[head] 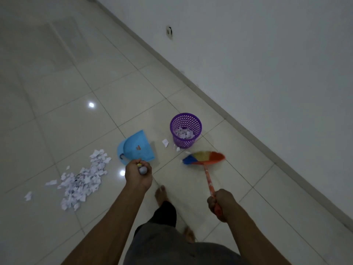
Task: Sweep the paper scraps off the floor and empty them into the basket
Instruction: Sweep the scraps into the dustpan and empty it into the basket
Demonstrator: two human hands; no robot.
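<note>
The left hand [138, 175] has its fingers curled round the grey end of the dustpan [136, 148] handle, with the blue pan just beyond the knuckles. The right hand [219, 204] grips the broom [204, 157] by its orange stick, the blurred bristles low beside the basket [186, 130]. The main heap of scraps [84, 180] lies on the floor [57, 92] left of the left hand, apart from it. More sit inside the basket, and a few loose ones lie between pan and basket.

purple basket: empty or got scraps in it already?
Partly filled. White paper scraps lie in the upright purple basket, well below its rim; a bigger pile sits on the floor.
</note>
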